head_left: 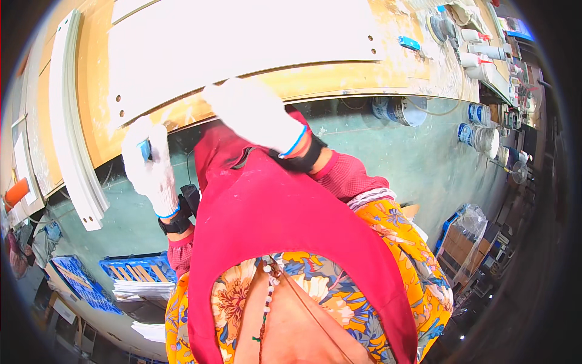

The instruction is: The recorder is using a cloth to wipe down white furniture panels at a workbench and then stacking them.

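A large white board with small dark holes near its corners lies on the wooden workbench before me. My left hand, in a white knit glove, is at the bench's front edge by the board's near left corner. Its fingers are closed on a small blue block, mostly covered by the glove. Further right, my right hand, gloved too, reaches over the front edge with its fingers stretched toward the board's near edge. Nothing shows in it. Glare washes out its finger outlines, and I cannot tell whether it touches the board.
Long white strips lie stacked at the left, jutting past the bench edge. Another blue block, a round power sander and spray bottles are at the far right. Buckets stand on the green floor. A blue pallet is behind left.
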### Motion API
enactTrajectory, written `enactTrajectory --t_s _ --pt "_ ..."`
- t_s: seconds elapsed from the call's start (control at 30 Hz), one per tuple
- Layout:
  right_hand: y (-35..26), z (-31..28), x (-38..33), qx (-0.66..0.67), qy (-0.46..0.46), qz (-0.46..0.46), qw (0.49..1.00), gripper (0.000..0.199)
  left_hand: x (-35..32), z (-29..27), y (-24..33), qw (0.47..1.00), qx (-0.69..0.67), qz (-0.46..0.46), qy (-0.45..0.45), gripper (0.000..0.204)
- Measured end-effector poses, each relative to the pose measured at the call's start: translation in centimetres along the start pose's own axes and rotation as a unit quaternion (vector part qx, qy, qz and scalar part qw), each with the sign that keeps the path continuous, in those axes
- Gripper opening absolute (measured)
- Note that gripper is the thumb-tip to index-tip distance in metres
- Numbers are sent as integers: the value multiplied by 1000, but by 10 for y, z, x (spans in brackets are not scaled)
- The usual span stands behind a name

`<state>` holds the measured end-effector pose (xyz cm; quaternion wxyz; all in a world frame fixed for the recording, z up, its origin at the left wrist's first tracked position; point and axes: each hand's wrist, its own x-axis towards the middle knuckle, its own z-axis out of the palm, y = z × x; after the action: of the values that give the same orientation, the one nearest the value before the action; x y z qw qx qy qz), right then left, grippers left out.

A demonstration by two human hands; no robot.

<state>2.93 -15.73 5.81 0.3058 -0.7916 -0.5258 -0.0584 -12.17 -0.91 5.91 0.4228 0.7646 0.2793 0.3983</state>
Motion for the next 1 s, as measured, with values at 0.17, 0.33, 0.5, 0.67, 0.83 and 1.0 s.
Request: enactTrajectory --t_s 0.17,0.33,0.5,0.67,0.83,1.0 --pt "114 -57 -38 -295 18 88 951 26 -3 -10 -2 996 60 -62 -1 24" --pt "204 -105 -74 -354 57 194 913 33 -3 -9 -12 995 75 -73 3 24" --pt "201 -102 -70 -452 54 189 870 35 6 -5 -6 998 -6 -50 22 24" --pt "192 -118 -84 -382 31 189 904 40 -2 -14 -12 991 -26 -126 22 22" --pt "194 -125 -105 -468 31 226 854 37 -4 -20 -22 993 -10 -122 4 22" --pt "188 -120 -101 -550 -78 221 801 43 2 -22 -29 996 33 -85 -10 23"
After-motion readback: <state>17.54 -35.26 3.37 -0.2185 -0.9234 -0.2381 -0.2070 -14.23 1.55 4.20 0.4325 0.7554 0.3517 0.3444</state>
